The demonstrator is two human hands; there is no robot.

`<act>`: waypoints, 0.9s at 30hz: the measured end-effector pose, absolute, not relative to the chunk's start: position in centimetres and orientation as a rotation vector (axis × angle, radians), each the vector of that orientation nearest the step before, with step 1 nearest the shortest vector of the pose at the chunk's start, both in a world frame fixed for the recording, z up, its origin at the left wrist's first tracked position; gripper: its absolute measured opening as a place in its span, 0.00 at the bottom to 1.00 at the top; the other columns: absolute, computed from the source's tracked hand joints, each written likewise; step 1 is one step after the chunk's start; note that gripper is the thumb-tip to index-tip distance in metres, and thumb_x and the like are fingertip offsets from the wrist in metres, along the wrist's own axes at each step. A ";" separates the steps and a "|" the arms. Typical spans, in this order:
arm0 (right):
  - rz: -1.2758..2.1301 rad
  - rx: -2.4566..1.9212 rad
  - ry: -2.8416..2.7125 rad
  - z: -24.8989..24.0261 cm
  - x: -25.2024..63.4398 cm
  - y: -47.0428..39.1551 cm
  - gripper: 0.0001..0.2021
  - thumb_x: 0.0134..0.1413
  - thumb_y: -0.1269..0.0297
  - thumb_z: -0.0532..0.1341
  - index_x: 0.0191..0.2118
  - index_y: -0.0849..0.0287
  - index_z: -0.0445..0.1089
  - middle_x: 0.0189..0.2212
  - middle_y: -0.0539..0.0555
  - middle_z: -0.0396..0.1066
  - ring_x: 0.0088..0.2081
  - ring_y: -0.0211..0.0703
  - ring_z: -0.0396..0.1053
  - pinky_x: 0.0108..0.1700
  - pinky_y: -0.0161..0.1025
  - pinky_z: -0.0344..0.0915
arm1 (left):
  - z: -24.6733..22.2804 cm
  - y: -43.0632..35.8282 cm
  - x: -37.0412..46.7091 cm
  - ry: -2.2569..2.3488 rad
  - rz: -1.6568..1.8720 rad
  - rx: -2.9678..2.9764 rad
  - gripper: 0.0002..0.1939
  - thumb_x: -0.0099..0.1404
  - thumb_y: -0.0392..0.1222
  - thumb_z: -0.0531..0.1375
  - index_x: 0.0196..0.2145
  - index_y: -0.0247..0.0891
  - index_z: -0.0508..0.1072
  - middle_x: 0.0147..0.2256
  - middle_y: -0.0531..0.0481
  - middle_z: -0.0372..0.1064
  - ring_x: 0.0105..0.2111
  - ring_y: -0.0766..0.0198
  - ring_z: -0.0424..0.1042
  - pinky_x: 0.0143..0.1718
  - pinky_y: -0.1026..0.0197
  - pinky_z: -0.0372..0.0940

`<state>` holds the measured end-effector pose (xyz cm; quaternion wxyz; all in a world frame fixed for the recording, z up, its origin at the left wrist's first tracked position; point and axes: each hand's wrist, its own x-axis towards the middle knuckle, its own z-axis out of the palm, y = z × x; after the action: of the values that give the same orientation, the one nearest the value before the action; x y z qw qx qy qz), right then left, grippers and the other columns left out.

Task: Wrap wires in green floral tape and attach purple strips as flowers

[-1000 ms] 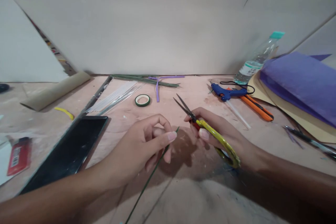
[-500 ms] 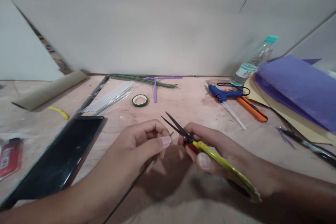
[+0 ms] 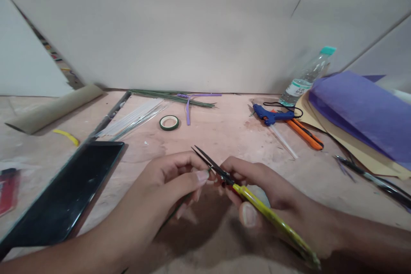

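The right hand [image 3: 260, 192] holds yellow-handled scissors [image 3: 257, 205] beside the left hand [image 3: 180, 180].

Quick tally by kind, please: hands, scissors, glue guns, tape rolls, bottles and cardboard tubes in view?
Hands (left hand, right hand): 2
Scissors: 1
Glue gun: 1
Tape roll: 1
Bottle: 1
Cardboard tube: 1
Total: 7

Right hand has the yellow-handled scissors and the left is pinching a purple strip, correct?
Not quite: the head view shows the left hand pinching a thin green stem instead. The right hand does have the yellow-handled scissors.
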<state>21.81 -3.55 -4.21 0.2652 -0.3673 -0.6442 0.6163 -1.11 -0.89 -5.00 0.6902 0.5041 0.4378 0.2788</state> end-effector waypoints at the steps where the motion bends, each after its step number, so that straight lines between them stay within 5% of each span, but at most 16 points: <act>1: 1.650 -0.996 -1.757 -4.2 21.8 -3.6 0.17 0.62 0.49 0.69 0.41 0.55 0.66 0.33 0.46 0.62 0.33 0.38 0.57 0.33 0.35 0.56 | -5.0 -0.9 -1.1 0.973 0.625 1.120 0.12 0.66 0.49 0.66 0.31 0.38 0.76 0.23 0.56 0.65 0.21 0.71 0.60 0.21 0.69 0.55; 18: 1.458 -1.044 -1.886 -5.0 21.7 -3.8 0.20 0.65 0.41 0.63 0.40 0.56 0.70 0.29 0.48 0.67 0.30 0.39 0.62 0.32 0.36 0.59 | -5.3 -0.8 -0.8 0.812 0.724 1.021 0.06 0.63 0.37 0.68 0.29 0.40 0.85 0.22 0.55 0.71 0.22 0.73 0.63 0.25 0.70 0.59; 27: 1.455 -1.094 -1.820 -5.4 21.8 -3.9 0.13 0.63 0.52 0.69 0.41 0.58 0.73 0.27 0.47 0.69 0.28 0.36 0.61 0.29 0.35 0.56 | -4.7 -0.3 -1.2 0.898 0.758 1.064 0.06 0.61 0.40 0.69 0.27 0.38 0.83 0.21 0.54 0.68 0.22 0.71 0.62 0.23 0.69 0.57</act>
<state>21.81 -3.87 -5.36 0.2800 -0.4080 -0.6788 0.5425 -1.22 -0.32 -4.67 0.7021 0.4780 0.4033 0.3406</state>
